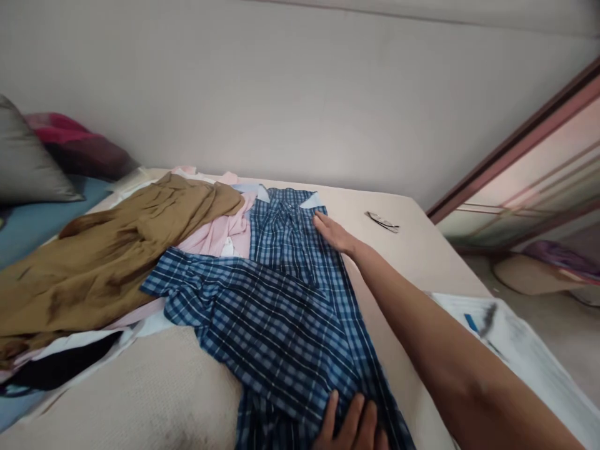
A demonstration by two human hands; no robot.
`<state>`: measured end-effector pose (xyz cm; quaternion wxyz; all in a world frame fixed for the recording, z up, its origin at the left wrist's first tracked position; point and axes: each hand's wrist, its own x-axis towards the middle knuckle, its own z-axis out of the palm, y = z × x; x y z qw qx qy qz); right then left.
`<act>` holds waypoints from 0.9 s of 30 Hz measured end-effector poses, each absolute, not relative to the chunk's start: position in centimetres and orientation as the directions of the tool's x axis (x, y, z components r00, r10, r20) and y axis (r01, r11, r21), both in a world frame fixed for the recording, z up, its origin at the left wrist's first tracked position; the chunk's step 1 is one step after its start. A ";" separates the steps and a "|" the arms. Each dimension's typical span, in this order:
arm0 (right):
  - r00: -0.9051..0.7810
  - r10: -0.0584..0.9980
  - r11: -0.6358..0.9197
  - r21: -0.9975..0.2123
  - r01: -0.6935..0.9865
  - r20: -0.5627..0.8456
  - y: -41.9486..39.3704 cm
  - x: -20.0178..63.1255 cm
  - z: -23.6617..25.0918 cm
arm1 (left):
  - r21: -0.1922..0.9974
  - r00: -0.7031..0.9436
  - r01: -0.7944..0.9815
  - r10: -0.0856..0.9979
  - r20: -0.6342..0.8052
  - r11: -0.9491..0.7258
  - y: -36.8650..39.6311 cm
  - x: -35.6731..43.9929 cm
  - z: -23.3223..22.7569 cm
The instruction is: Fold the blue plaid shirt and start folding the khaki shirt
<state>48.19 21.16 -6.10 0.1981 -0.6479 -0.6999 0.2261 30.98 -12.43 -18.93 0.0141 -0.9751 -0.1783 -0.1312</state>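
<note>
A blue plaid dress (276, 312) with white collar tips lies spread on the bed, one gathered sleeve folded across to the left. Its lower end runs out of the bottom of the view. My right hand (335, 232) rests flat along the dress's right edge, just below the collar, fingers stretched out. Down at the bottom edge, my left hand (351, 428) lies on the cloth with its fingers apart, and the rest of that hand is cut off. Neither hand grips the fabric.
A brown garment (126, 250) lies in a heap at the left over a pink cloth (220, 231) and other clothes. Eyeglasses (383, 221) lie on the bed (417, 250) towards the wall. A white printed sheet (510, 344) is at the right edge. A grey pillow (30, 162) stands far left.
</note>
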 end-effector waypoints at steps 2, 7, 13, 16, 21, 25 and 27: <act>-0.082 0.994 0.108 -0.589 0.801 0.071 14.3 48.7 -5.4 | 0.073 0.896 0.341 0.348 0.276 -0.937 -12.3 30.6 -18.4; 0.070 0.984 0.004 -0.411 0.912 0.165 -1.4 47.0 -9.2 | 0.359 0.918 0.320 0.380 0.112 -0.877 -12.3 28.6 -14.2; 0.026 0.999 -0.022 -0.143 0.990 0.031 -5.4 47.7 -12.5 | 0.426 0.920 0.329 0.388 0.058 -0.843 -12.4 27.9 -10.9; 0.087 0.996 -0.085 -0.134 0.987 0.005 -5.8 47.9 -11.5 | 0.425 0.924 0.329 0.380 0.039 -0.843 -12.2 27.8 -10.7; 0.079 0.992 -0.063 -0.159 0.985 0.095 -7.5 46.5 -11.5 | 0.449 0.926 0.321 0.376 0.035 -0.834 -12.5 27.9 -10.7; 0.066 0.997 -0.062 -0.101 0.993 0.043 -7.9 48.0 -12.5 | 0.473 0.935 0.305 0.355 0.017 -0.827 -10.9 28.0 -8.1; 0.087 0.995 -0.082 -0.087 0.993 0.045 -7.9 48.7 -12.1 | 0.503 0.903 0.392 0.427 -0.050 -0.770 -8.1 27.1 -5.6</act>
